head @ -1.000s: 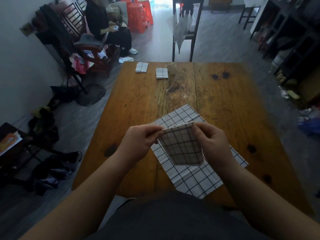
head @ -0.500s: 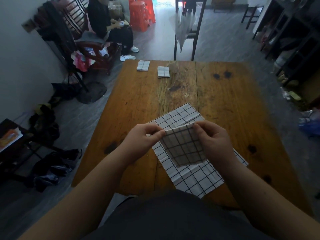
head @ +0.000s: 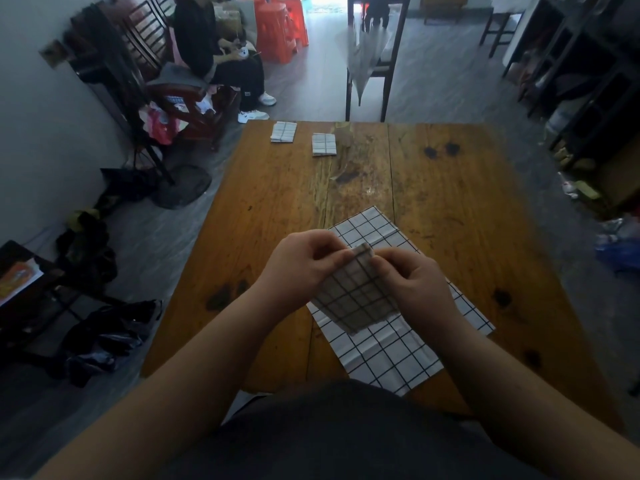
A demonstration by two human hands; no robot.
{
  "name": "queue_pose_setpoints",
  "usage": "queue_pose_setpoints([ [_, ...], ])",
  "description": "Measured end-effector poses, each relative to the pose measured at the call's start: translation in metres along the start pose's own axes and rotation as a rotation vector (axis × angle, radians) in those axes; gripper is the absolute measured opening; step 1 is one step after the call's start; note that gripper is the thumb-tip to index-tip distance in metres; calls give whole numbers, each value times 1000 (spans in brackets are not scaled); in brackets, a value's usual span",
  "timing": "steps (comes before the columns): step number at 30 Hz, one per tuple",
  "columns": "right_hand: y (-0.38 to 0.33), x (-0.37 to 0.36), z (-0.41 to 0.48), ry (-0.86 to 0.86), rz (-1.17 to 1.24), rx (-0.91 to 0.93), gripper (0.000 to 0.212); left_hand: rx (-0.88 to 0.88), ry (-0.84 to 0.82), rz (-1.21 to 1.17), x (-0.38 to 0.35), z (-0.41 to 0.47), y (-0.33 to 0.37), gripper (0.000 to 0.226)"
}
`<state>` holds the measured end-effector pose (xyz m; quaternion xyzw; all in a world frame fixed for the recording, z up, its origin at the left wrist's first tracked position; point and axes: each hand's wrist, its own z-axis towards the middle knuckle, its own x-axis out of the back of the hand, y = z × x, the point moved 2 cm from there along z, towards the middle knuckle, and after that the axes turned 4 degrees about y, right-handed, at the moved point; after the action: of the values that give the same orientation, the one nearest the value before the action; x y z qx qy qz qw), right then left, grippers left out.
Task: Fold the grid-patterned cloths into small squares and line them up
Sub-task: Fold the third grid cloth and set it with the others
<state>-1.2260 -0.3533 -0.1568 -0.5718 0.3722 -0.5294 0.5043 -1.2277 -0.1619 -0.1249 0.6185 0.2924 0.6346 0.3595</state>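
Both hands hold a partly folded grid-patterned cloth [head: 356,299] in the air above the near half of the wooden table [head: 270,209]. My left hand [head: 298,268] and my right hand [head: 412,282] pinch its top edge close together, and the cloth hangs down between them, narrowed at the top. Under it a larger grid cloth [head: 391,351] lies spread flat on the table. Two small folded grid squares rest side by side at the far edge: one on the left [head: 284,132], one to its right [head: 323,144].
A clear plastic wrapper [head: 344,157] lies next to the folded squares. A chair [head: 372,46] stands beyond the far edge. A person sits on a bench [head: 221,60] at the back left. Dark bags [head: 104,337] lie on the floor to the left.
My hands have drawn together at the cloth's top edge, bringing its two upper corners close. The held cloth went from a flat rectangle to a shape narrowed at the top.
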Motion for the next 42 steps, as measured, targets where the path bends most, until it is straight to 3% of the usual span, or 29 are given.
queue_pose_setpoints([
  [9,1,-2,2,-28,-162,64,18,9,-122,-7,0,2,10,7],
  [18,10,-6,7,-26,-243,77,16,48,69,62,1,8,7,6],
  [26,25,7,12,20,-294,90,16,139,292,-7,46,9,-7,10],
  [31,32,10,19,36,-325,83,15,158,340,-22,59,7,-12,9],
  [34,33,13,26,36,-417,58,14,141,314,27,55,5,-9,9],
  [37,29,10,30,45,-483,57,30,110,234,98,43,5,-6,11],
  [42,8,-14,28,-103,-422,147,36,59,70,137,17,3,-4,12],
])
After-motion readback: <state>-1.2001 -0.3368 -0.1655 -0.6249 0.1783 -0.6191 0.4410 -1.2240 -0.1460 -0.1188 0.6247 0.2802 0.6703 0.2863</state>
